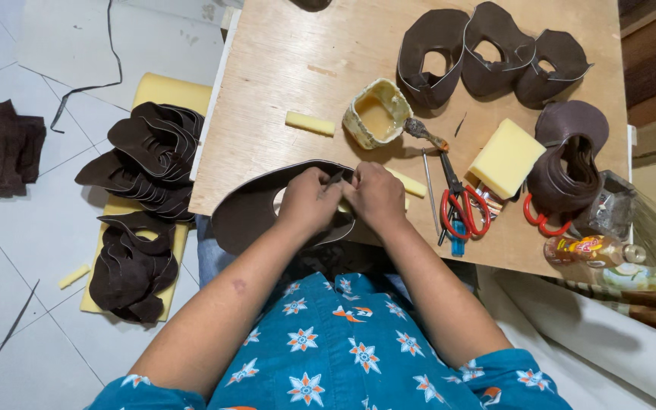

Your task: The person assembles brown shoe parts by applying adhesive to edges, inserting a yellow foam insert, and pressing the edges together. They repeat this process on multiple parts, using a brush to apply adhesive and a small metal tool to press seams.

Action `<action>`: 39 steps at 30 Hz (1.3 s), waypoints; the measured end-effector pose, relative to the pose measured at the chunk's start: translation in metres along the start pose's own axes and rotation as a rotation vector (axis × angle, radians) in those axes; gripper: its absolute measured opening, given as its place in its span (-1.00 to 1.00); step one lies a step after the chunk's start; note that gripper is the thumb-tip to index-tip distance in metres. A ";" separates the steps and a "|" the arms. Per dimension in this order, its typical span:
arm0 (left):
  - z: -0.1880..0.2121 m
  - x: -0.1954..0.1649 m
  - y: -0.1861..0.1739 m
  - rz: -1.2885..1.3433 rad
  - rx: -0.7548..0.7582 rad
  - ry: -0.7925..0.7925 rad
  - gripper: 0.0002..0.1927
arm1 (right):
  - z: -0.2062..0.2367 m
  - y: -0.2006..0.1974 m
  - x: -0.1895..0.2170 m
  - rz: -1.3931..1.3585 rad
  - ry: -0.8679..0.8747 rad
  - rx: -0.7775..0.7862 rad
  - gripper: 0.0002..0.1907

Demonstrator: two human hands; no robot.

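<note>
Both my left hand (309,199) and right hand (375,196) pinch the brown leather piece (243,216), folding its edge. Glue pot (377,114) sits at twelve o'clock. Next I'd need firm, even pressing along the curve.

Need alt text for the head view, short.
Seen from above, a person's left hand and right hand pinch a dark brown leather piece at the edge of a plywood board. On the board sit a glue pot, red scissors, a yellow sponge and more leather pieces.
</note>
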State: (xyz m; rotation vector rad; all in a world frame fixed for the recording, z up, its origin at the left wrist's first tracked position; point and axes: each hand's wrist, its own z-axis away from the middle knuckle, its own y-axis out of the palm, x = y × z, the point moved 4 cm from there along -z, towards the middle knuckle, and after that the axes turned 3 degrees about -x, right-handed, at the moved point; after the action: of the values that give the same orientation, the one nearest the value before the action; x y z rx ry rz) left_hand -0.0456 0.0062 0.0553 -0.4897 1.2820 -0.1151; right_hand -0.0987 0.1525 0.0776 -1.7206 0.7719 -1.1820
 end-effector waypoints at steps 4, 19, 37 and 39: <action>-0.003 0.004 -0.003 -0.151 -0.068 0.181 -0.80 | 0.000 -0.009 -0.001 -0.138 0.111 0.022 -0.47; 0.001 0.016 0.012 0.601 0.262 0.113 -0.74 | -0.006 -0.002 -0.003 -0.452 0.082 0.195 -0.74; -0.024 0.051 0.040 0.674 0.282 -0.047 -0.59 | 0.004 -0.008 0.028 0.130 -0.208 -0.073 -0.77; -0.024 0.050 0.041 0.724 0.315 -0.041 -0.57 | -0.001 -0.002 0.022 0.017 -0.150 -0.048 -0.83</action>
State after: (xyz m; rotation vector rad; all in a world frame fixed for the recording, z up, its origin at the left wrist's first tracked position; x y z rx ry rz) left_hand -0.0612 0.0189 -0.0106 0.2542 1.3016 0.2961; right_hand -0.0918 0.1349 0.0880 -1.8157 0.7266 -1.0171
